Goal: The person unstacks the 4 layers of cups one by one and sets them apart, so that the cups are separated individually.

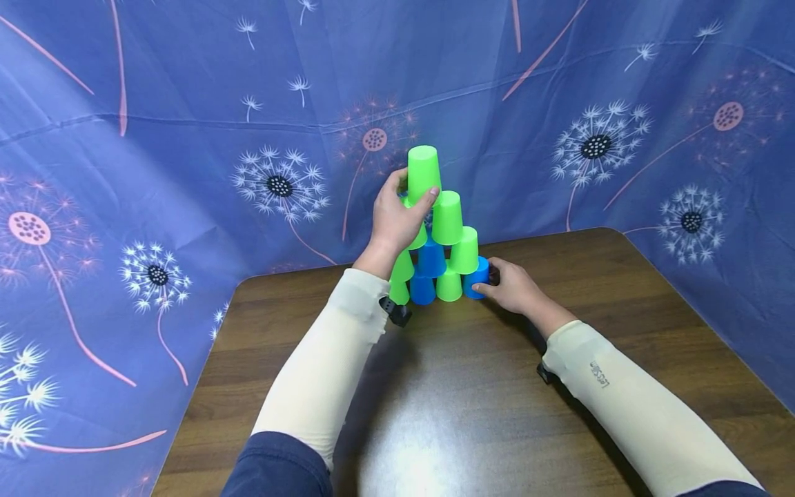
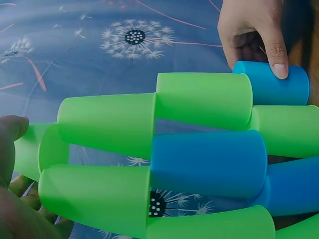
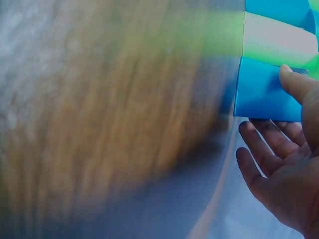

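A pyramid of upside-down plastic cups, green and blue, stands on the wooden table [image 1: 447,373]. At its peak is a green cup [image 1: 424,169], held between the thumb and fingers of my left hand [image 1: 394,221]. In the left wrist view this top cup [image 2: 27,149] meets the ends of two green cups [image 2: 107,122] below it. My right hand [image 1: 515,286] holds the blue cup [image 1: 477,279] at the bottom right corner, thumb on its near side and fingers around the far side. A blue cup [image 1: 431,259] sits mid-pyramid; my left hand and forearm hide part of the left side.
A blue cloth [image 1: 472,83] with dandelion prints hangs behind the table and along its sides. The pyramid stands near the table's back edge. Pale sleeves cover both forearms, and a dark strap device [image 1: 397,312] sits under the left wrist.
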The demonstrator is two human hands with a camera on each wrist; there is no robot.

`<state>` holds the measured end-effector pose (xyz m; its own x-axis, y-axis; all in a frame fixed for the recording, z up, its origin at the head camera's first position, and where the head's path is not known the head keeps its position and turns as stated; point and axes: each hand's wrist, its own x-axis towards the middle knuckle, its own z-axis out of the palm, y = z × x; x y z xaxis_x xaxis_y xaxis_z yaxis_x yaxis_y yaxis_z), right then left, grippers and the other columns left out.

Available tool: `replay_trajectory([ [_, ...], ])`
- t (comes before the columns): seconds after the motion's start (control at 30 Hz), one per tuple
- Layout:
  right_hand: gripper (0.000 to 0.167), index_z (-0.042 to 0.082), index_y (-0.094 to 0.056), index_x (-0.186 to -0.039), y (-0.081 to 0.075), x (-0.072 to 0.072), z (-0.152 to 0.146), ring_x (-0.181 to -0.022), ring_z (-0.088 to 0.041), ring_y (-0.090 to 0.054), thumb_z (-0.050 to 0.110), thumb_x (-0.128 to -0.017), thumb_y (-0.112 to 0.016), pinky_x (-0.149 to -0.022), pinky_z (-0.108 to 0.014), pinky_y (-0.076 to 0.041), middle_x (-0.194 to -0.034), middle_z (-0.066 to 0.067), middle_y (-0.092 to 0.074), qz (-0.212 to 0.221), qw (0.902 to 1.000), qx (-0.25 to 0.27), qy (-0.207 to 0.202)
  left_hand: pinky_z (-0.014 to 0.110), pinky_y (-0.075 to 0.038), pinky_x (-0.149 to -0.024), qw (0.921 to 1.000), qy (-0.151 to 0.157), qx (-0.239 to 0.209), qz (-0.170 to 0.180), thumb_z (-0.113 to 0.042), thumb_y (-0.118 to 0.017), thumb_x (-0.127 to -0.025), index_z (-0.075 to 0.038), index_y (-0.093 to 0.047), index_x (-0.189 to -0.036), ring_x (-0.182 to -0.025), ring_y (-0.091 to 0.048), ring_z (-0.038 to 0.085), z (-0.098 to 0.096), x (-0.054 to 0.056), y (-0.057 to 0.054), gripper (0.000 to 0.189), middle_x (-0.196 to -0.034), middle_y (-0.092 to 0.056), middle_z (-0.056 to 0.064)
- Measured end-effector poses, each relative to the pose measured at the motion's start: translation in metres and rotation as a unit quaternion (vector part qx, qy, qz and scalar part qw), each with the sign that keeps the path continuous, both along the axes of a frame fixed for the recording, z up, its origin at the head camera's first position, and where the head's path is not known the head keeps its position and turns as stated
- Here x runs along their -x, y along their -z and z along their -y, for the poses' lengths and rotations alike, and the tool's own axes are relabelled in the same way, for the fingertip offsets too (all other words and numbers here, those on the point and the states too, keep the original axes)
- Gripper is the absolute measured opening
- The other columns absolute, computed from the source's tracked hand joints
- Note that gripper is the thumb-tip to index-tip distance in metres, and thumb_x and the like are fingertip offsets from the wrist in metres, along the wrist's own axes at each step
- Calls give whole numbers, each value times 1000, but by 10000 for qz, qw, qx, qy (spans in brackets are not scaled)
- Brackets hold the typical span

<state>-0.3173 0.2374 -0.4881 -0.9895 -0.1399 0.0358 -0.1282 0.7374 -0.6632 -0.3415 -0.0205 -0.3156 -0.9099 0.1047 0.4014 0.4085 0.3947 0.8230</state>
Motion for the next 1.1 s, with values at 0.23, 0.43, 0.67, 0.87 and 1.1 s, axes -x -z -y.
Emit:
replay_trajectory([
  [0.23,67,-2,-50,-146,-1,-2,2,-124,-42,-60,37,-98,-77,-106,-61,-49,-133,-24,-63,55,10000,30,38,37,-49,-103,9986,6,-464,-247,-41,-74,-99,-12,-52,-149,-124,-57,18,12,-9,-6,62,-133,-62,4],
  [0.43,68,-2,-49,-146,-1,-2,3,-124,-42,-60,37,-98,-76,-106,-61,-50,-132,-24,-63,122,9999,15,55,38,-50,-104,9926,137,-1051,-593,-35,-76,-98,-9,-56,-143,-122,-59,17,35,-20,-11,55,-129,-64,5],
  [0.67,71,-2,-47,-149,-1,-1,1,-123,-42,-60,38,-98,-76,-106,-62,-50,-132,-24,-63,125,9999,-37,49,37,-47,-109,9787,-35,-1707,-1144,-18,-78,-96,1,-59,-135,-120,-64,24,75,-33,-10,47,-125,-68,16],
  [0.87,75,-4,-44,-151,-1,1,1,-124,-45,-59,41,-99,-74,-106,-64,-48,-134,-27,-61,75,9999,-89,8,46,-46,-102,9804,-837,-1434,-1058,-11,-76,-95,5,-60,-135,-112,-60,36,110,-51,-1,46,-123,-66,24],
  [1.1,73,-5,-46,-149,-1,1,3,-122,-44,-60,39,-99,-75,-105,-63,-49,-131,-26,-63,68,9999,-100,16,42,-47,-98,9819,-1310,-1044,-887,-20,-80,-94,-2,-64,-132,-108,-59,25,153,-57,30,45,-119,-67,15],
])
